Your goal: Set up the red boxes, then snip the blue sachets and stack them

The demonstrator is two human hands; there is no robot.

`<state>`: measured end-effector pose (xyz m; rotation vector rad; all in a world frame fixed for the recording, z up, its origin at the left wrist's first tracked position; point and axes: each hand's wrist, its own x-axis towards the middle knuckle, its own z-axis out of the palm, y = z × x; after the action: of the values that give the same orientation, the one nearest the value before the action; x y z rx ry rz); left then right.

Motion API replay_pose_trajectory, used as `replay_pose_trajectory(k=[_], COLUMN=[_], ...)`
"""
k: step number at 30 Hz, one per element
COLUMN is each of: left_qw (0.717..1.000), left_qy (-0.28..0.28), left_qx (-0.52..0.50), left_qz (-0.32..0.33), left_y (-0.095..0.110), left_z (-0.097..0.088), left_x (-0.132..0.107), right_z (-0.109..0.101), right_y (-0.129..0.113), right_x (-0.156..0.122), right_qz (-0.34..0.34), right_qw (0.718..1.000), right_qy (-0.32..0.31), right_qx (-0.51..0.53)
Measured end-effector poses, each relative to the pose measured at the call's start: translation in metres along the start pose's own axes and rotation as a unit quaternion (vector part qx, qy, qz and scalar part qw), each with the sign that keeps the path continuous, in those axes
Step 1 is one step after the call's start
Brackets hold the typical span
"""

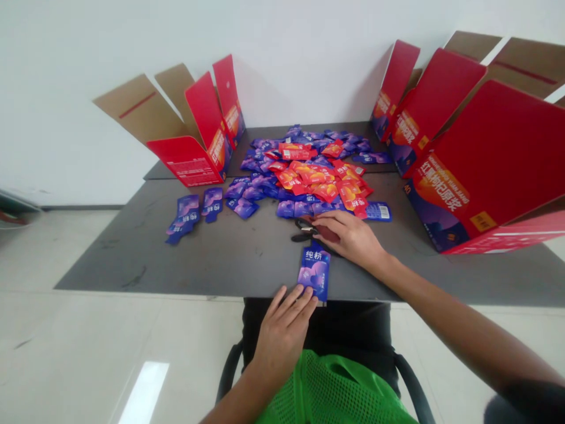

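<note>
A purple sachet (314,268) with white lettering lies at the table's front edge. The outstretched fingers of my left hand (286,321) rest flat on its lower end; the thumb is hidden. Just beyond the sachet's top, my right hand (346,235) is closed around a small black tool (302,237). It has two black arms pointing left and looks like scissors; most of it is covered by the palm. Past my right fingers spreads a pile of purple sachets (253,191) and red sachets (313,174).
Several loose purple sachets (188,209) lie left on the grey table (229,259). An open red carton (188,159) stands at the back left. Several more open cartons (445,200) line the right side. A white wall rises behind.
</note>
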<state>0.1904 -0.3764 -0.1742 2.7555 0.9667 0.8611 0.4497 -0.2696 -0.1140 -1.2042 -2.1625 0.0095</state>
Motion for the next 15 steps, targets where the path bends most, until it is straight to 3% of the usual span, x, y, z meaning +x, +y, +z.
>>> replay_pose_trajectory(k=[3,6,8,10,13,15], left_qw=[1.000,1.000,1.000,1.000,1.000,1.000], left_qy=[0.002,0.012,0.010,0.006,0.017,0.022], left_qx=[0.001,-0.004,-0.006,-0.006,-0.009,-0.014], left_qz=[-0.006,-0.028,-0.028,-0.014,-0.005,-0.006], left_y=[0.002,0.004,0.003,0.002,0.001,0.001], left_z=[0.002,0.002,0.002,0.002,0.002,0.003], left_x=[0.000,-0.001,-0.001,0.000,0.001,0.001], right_z=[-0.006,0.006,0.018,0.024,0.019,0.011], right_y=[-0.037,-0.065,-0.059,-0.035,-0.002,-0.003], right_x=[-0.012,-0.032,-0.035,-0.027,-0.006,0.001], right_qz=[-0.025,-0.070,-0.069,-0.044,-0.011,-0.001], right_qw=[0.998,0.992,0.990,0.995,1.000,1.000], right_qy=[0.023,-0.042,-0.060,-0.042,-0.009,0.014], right_qx=[0.050,0.095,0.103,0.083,0.018,0.005])
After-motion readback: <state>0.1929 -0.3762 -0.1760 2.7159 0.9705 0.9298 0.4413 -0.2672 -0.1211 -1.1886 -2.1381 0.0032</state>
